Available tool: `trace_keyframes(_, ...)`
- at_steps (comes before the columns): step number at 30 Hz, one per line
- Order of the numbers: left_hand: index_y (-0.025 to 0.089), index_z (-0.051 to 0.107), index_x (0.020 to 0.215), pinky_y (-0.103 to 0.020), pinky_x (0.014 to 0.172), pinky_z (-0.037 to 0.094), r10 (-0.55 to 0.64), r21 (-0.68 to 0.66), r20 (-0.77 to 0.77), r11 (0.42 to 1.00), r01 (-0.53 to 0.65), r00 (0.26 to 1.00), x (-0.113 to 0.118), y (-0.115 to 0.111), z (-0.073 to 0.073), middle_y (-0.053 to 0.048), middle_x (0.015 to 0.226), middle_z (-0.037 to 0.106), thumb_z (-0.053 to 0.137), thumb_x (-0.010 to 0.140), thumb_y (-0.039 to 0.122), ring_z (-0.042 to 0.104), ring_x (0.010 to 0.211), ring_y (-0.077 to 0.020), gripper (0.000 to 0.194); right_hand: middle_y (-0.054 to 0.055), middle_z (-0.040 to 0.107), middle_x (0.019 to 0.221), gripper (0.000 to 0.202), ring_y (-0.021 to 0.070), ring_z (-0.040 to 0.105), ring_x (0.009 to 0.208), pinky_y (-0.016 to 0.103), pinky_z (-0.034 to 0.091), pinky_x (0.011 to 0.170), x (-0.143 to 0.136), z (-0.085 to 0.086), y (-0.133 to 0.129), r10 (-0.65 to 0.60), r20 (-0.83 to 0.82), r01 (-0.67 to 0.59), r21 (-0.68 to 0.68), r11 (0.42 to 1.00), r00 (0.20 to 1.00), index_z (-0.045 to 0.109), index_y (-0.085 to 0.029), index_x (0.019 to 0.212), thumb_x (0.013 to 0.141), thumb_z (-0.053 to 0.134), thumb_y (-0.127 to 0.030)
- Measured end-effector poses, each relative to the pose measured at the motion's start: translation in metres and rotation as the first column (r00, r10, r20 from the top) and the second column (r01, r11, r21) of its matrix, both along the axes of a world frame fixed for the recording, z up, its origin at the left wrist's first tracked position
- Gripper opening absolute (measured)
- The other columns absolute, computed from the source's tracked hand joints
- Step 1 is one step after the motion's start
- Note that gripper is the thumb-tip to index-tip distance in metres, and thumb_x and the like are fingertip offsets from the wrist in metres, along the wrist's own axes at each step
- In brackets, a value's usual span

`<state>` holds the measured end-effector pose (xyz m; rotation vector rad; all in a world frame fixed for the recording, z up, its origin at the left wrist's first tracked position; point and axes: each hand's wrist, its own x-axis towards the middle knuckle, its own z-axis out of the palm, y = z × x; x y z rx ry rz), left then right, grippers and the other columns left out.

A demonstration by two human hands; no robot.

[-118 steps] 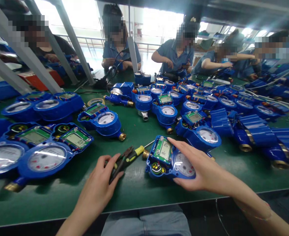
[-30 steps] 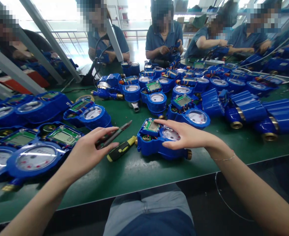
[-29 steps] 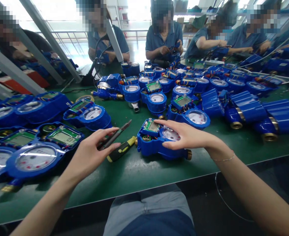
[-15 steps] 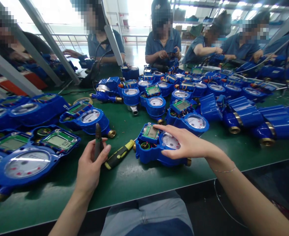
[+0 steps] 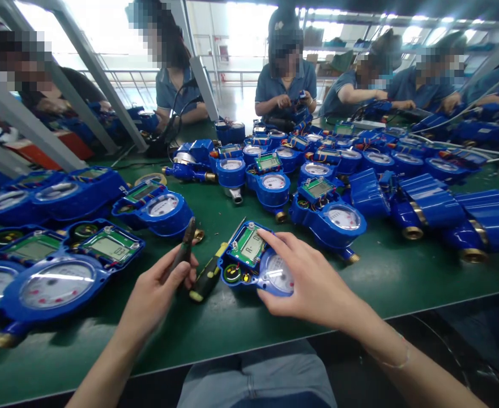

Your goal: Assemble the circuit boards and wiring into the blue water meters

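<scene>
Along the bottom of the frame, a strip of green tabletop point(image 5: 215, 331) is bounded below by its front edge point(image 5: 215, 356), above and at left by crowded meters point(image 5: 268, 196). At centre, one blue meter point(image 5: 241, 255) is gripped by the right hand point(image 5: 311, 283), its dial point(image 5: 278, 272) between thumb point(image 5: 274, 304) and fingers point(image 5: 278, 247); left of centre, pliers point(image 5: 185, 249) are clasped in the left hand point(image 5: 158, 286), beside a screwdriver point(image 5: 207, 279).

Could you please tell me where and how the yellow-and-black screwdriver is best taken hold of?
I'd take the screwdriver by its thick handle, probably from above on the near side: the butt end points toward the person, while the thin shaft leads away beside the meter that the right hand holds. The left hand holds pliers.
</scene>
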<state>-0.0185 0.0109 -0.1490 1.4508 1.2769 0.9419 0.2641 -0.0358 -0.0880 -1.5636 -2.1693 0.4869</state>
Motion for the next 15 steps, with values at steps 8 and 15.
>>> trace_keyframes(8, 0.047, 0.048, 0.136, -0.026, 0.082, 0.053, -0.220, 0.277, -0.773, 0.728, 0.627, 0.596, -0.027, -0.012, 0.067, 0.005, 0.118, 0.069, 0.062, 0.088, 0.045, 0.069, 0.097, -0.0195, 0.050, 0.016, 0.044, 0.141, 0.091, 0.0350, 0.050, 0.124, 0.050, 0.044, 0.104, -0.007, -0.001, 0.000, 0.025, 0.015, -0.025, -0.006, 1.000, 1.000, 0.029, -0.023, 0.151, 0.074, 0.074, -0.044)
trace_keyframes(15, 0.039, 0.059, 0.128, -0.036, 0.076, 0.051, -0.083, 0.155, -0.966, 0.573, 0.805, 0.245, -0.002, 0.006, 0.104, -0.002, 0.105, 0.071, 0.044, 0.096, 0.050, 0.069, 0.087, -0.0247, 0.037, 0.012, 0.033, 0.150, 0.101, 0.0295, 0.035, 0.139, 0.045, 0.035, 0.114, 0.008, 0.001, -0.001, 0.196, -0.111, -0.199, -0.013, 0.980, 0.974, 0.021, -0.029, 0.152, 0.072, 0.083, -0.037)
